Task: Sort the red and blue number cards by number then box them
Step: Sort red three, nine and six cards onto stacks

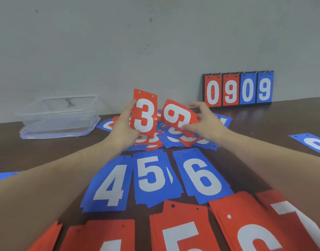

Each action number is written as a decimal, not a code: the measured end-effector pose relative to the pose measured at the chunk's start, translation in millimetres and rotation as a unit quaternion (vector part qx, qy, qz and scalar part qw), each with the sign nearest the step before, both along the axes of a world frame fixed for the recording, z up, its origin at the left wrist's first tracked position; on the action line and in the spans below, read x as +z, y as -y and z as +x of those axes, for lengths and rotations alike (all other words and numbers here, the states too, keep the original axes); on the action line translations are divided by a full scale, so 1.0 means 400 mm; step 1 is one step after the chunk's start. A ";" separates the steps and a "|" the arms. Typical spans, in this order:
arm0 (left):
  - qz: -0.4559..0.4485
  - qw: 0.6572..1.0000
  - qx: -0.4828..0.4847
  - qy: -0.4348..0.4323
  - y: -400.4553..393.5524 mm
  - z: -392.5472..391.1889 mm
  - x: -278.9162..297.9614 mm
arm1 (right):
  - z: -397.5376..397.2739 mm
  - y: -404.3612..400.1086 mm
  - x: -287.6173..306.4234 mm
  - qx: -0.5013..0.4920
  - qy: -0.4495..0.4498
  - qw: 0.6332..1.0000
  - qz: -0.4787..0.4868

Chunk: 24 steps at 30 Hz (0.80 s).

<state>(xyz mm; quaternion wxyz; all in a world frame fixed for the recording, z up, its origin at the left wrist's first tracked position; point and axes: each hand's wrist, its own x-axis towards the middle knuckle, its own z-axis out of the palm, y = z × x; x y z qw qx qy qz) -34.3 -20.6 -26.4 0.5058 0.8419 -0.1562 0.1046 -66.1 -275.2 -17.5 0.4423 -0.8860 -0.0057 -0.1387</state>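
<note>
Nearest row on the table (246, 124): card stacks 4 (101, 240), 5 (181, 232), 6 (255, 230) left to right; behind it a second row, 4 (108, 185), 5 (153, 176), 6 (202, 176), same order. Behind that sits the loose card pile (175, 140), with the left hand (125, 124) holding a 3 card (144, 113) upright over it and the right hand (204, 120) holding a 9 card (177, 115) tilted beside it. Plastic box (59, 115) sits on its lid (57, 134) far left at the wall; scoreboard (238, 88) stands far right against the wall.
</note>
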 end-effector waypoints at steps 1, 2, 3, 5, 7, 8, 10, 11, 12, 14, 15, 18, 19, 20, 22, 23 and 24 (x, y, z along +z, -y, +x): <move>-0.027 1.000 -0.006 -0.015 0.003 -0.022 0.007 | -0.018 -0.003 0.004 -0.004 0.000 1.000 0.016; -0.050 0.998 -0.009 -0.026 0.005 -0.044 0.013 | -0.036 -0.006 0.007 -0.006 -0.002 0.999 0.034; -0.071 0.997 -0.009 -0.037 0.004 -0.066 0.018 | -0.053 -0.008 0.007 -0.005 -0.009 0.998 0.056; -0.097 0.994 0.000 -0.057 -0.002 -0.106 0.028 | -0.090 -0.016 0.010 0.001 -0.028 0.995 0.099; -0.111 0.991 0.011 -0.078 -0.013 -0.145 0.038 | -0.124 -0.021 0.014 0.006 -0.037 0.993 0.109; -0.113 0.990 0.013 -0.083 -0.020 -0.167 0.043 | -0.141 -0.023 0.019 0.012 -0.038 0.993 0.114; -0.127 0.988 0.011 -0.084 -0.038 -0.206 0.052 | -0.173 -0.028 0.027 0.030 -0.038 0.990 0.132; -0.137 0.987 0.007 -0.083 -0.047 -0.225 0.055 | -0.187 -0.031 0.031 0.035 -0.038 0.988 0.143; -0.145 0.986 0.005 -0.082 -0.055 -0.246 0.059 | -0.204 -0.036 0.035 0.042 -0.036 0.987 0.153; -0.153 0.985 0.007 -0.080 -0.070 -0.287 0.068 | -0.235 -0.049 0.042 0.056 -0.023 0.987 0.152; -0.155 0.985 0.009 -0.076 -0.077 -0.306 0.072 | -0.249 -0.055 0.043 0.060 -0.017 0.988 0.145; -0.153 0.986 0.018 -0.068 -0.103 -0.362 0.079 | -0.289 -0.076 0.051 0.041 -0.027 0.987 0.151; -0.152 0.986 0.020 -0.067 -0.113 -0.377 0.080 | -0.302 -0.083 0.054 0.037 -0.033 0.988 0.146; -0.153 0.986 0.022 -0.068 -0.122 -0.393 0.082 | -0.315 -0.090 0.058 0.040 -0.038 0.989 0.137; -0.151 0.986 0.028 -0.067 -0.139 -0.424 0.086 | -0.344 -0.107 0.067 0.066 -0.042 0.988 0.131; -0.150 0.986 0.028 -0.066 -0.148 -0.438 0.086 | -0.359 -0.115 0.070 0.079 -0.043 0.986 0.138; -0.148 0.986 0.028 -0.065 -0.156 -0.450 0.085 | -0.373 -0.122 0.072 0.087 -0.042 0.985 0.146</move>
